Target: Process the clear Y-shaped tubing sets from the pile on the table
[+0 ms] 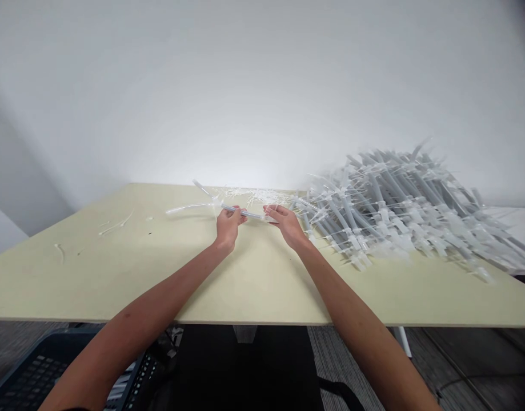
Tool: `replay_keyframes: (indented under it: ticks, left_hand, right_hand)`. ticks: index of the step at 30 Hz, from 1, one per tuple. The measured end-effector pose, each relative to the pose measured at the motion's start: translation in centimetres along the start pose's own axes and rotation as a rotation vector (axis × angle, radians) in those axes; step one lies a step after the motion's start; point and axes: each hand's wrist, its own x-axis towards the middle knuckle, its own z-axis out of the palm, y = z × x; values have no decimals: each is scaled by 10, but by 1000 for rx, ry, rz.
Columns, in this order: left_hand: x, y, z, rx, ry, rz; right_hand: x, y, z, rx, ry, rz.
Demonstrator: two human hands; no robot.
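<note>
Above the middle of the table I hold a clear tube assembly (pixel 250 214) in both hands. Its left side splits at a whitish Y-shaped connector (pixel 216 203) into two clear tube branches, one slanting up and one reaching left. My left hand (pixel 229 225) is closed around the tube just right of that connector. At the tube's right end, my right hand (pixel 285 221) pinches a whitish, translucent fitting whose details are hard to make out. Behind the hands lies a scatter of thin white cable ties (pixel 262 195).
A large pile of similar tube assemblies (pixel 386 200) covers the table's right side. Several loose cable ties (pixel 116 225) lie on the left of the yellowish table (pixel 253 285). A wall stands behind. Below the front left edge is a dark plastic basket (pixel 39 365).
</note>
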Motion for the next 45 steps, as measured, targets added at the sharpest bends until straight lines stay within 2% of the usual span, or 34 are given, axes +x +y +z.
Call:
replay_keyframes:
  ticks: [3, 8, 13, 17, 25, 28, 34, 39, 41, 45]
  left_hand:
    - [-4, 1, 2, 15, -62, 9]
    - [-7, 3, 5, 53, -140, 71]
    - [-6, 11, 2, 263, -72, 185]
    - [-10, 20, 0, 484, -60, 300]
    - [-27, 23, 7, 625, -286, 353]
    - [-29, 23, 7, 598, -324, 324]
    - [-27, 20, 8, 464, -308, 204]
    - [-28, 15, 9, 424, -457, 82]
    - [-27, 13, 10, 417, -483, 68]
    - [-22, 11, 8, 423, -367, 114]
  right_hand:
    - [2, 4, -2, -8, 25, 25]
    - [2, 4, -8, -17, -10, 104]
    - [-4, -5, -5, -101, -83, 91]
    - [-6, -10, 0, 33, -85, 50]
    - [-2, -9, 2, 143, 9, -30]
    - [-1, -7, 1, 209, 14, -57]
    - [-1, -8, 0, 212, 14, -50]
    - [-1, -10, -1, 321, -38, -42]
    - [-2, -11, -1, 345, -47, -47]
    - [-1, -12, -1, 318, 1, -53]
